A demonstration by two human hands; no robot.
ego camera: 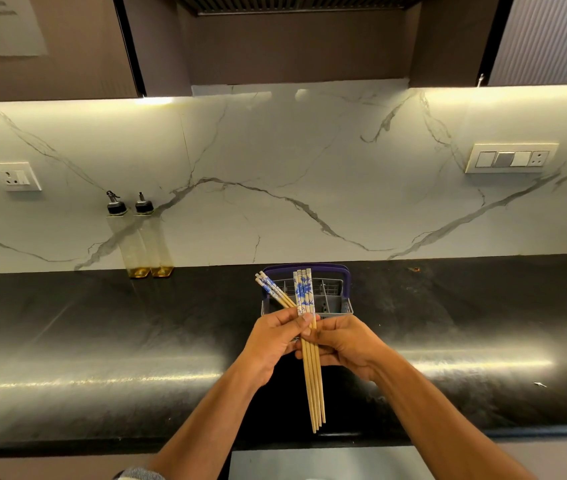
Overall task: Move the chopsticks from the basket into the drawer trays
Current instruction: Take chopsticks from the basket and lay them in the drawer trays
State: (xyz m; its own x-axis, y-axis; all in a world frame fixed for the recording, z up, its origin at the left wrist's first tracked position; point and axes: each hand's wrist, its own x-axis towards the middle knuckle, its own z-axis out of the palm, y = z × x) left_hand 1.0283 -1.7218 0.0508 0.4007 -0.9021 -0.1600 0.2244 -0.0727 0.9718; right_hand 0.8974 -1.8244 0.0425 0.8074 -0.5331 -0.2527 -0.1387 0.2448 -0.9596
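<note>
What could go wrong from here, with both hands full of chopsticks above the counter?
The left hand and right hand pinch two bundles of chopsticks that cross near the fingers, so pulling them apart could snag one and drop it on the counter. The long tapered ends hang loose and may fan out. No open drawer shows, so a hand may have to let go first.

Head view, sole camera: wide-angle, worn on the person's head, facing forward and down over the black countertop (102, 341) toward the marble backsplash (275, 161); forearms enter from the bottom edge, close to the lens.
</note>
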